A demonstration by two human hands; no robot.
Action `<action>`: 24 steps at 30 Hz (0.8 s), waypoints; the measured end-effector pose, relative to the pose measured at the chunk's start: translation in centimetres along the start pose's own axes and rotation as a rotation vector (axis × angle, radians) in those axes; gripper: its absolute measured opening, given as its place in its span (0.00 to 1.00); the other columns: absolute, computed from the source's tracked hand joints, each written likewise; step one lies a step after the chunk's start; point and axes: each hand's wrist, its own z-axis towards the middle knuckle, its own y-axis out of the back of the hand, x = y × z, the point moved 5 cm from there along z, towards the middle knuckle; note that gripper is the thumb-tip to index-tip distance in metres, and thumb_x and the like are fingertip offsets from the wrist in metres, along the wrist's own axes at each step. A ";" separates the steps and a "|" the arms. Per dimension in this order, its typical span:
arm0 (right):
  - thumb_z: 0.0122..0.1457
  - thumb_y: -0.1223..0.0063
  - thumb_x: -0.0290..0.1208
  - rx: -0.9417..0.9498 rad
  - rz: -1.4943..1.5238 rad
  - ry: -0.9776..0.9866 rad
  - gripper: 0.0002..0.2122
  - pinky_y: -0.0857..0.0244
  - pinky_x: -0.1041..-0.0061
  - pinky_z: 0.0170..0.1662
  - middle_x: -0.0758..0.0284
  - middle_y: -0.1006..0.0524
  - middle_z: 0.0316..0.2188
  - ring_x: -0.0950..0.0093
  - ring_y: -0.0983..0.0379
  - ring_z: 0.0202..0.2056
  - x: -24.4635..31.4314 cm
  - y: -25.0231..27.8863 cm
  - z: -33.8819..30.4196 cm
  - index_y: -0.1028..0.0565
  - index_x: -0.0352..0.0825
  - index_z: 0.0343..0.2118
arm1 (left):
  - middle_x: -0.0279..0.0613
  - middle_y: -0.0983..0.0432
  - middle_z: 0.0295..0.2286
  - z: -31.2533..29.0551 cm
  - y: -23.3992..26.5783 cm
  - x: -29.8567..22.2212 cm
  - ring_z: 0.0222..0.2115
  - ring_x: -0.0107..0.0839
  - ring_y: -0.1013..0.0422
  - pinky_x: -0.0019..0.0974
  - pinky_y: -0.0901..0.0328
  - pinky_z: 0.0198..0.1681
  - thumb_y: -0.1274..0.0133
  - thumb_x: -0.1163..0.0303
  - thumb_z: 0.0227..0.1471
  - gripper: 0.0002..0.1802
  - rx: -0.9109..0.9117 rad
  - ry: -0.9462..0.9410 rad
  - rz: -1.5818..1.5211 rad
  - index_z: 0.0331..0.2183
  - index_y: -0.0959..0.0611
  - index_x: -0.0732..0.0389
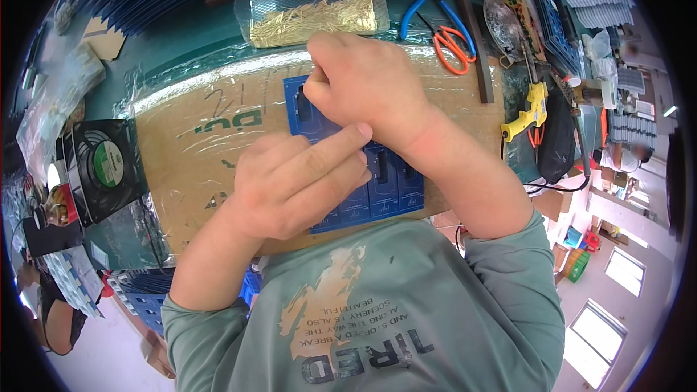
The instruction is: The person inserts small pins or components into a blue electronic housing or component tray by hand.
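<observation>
Centre of frame: a blue plastic tray lies on a tape-covered cardboard sheet on the table. The left hand rests flat on the tray, fingers pressed together. The right hand, fingers curled, pinches at the tray's upper left corner; what it pinches is hidden. A clear container of brass pins sits at top centre.

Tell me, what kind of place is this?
Probably a small assembly workshop. Both hands work on a blue plastic tray, with a clear tub of brass pins and pliers and orange scissors nearby.
</observation>
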 end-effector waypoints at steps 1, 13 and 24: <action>0.48 0.46 0.30 0.005 -0.011 0.011 0.06 0.30 0.58 0.27 0.60 0.24 0.21 0.57 0.25 0.24 0.1 -0.1 0.1 0.30 0.36 0.25 | 0.42 0.19 0.41 -0.1 -0.1 0.1 0.16 0.22 0.36 0.27 0.44 0.18 0.35 0.70 0.38 0.12 0.008 -0.002 0.006 0.30 0.16 0.60; 0.50 0.48 0.32 0.166 -0.050 -0.012 0.07 0.29 0.57 0.30 0.57 0.22 0.25 0.55 0.23 0.27 0.4 0.0 0.5 0.28 0.33 0.27 | 0.41 0.20 0.43 -0.3 -0.4 0.1 0.17 0.21 0.38 0.27 0.45 0.20 0.37 0.68 0.38 0.12 0.036 -0.018 0.096 0.30 0.16 0.60; 0.46 0.44 0.31 0.240 0.000 -0.076 0.10 0.28 0.58 0.31 0.54 0.22 0.22 0.55 0.22 0.27 1.0 0.3 0.7 0.25 0.30 0.29 | 0.42 0.20 0.44 -0.2 -0.3 -0.1 0.17 0.20 0.37 0.27 0.44 0.20 0.38 0.68 0.39 0.12 0.019 -0.010 0.135 0.30 0.16 0.61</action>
